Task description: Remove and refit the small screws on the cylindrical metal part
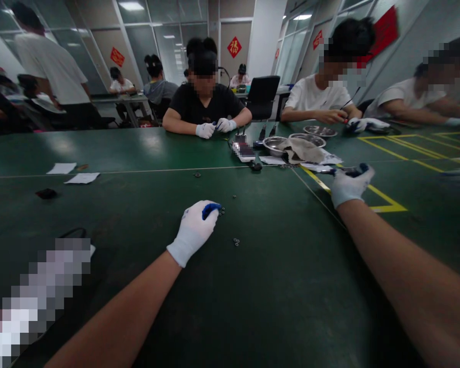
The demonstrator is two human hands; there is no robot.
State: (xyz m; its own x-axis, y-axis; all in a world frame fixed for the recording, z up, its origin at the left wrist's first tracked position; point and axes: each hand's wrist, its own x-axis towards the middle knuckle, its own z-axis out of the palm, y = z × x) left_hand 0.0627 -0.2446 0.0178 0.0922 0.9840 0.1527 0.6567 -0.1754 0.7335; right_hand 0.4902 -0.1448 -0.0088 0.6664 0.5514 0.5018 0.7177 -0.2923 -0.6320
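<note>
My left hand (pixel 195 227), in a white glove with a blue palm, rests low over the green table (pixel 276 286). Its fingers are curled, and whatever lies between them is hidden. Right beside the fingertips are several small metal rings (pixel 223 211) that look like nuts. Closer to me lies a little group of similar rings (pixel 236 242), and a single ring (pixel 234 197) sits farther off. My right hand (pixel 350 185), gloved the same way, is raised at the right. It is closed around a slender, dark, partly shiny tool (pixel 329 171) pointing left, its kind unclear.
Metal bowls (pixel 275 145) and a grey cloth (pixel 302 151) stand beyond, near papers and a small device (pixel 244 148). A larger ring (pixel 197 175), a black object (pixel 46 193) and paper sheets (pixel 82 178) lie leftward. Yellow tape (pixel 391 208) marks the right. Co-workers (pixel 207 97) sit opposite.
</note>
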